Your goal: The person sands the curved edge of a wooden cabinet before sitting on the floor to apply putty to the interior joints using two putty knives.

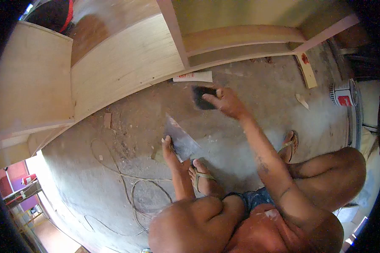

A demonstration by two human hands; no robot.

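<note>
My left hand grips the edge of a thin grey plate with pointed corners, its face streaked with pale smears. In my right hand, thumb on top, is a flat black rectangular piece, blurred at its edges. It is held out beyond the grey plate and apart from it, over the floor, close to a wooden cabinet. Just past the black piece, a white paper strip with red print lies along the cabinet's base.
A thin cable loops over the dusty concrete floor at left. My sandalled feet are planted below my hands. At right stand a paint can and a wooden block. A dark red-rimmed container sits at upper left.
</note>
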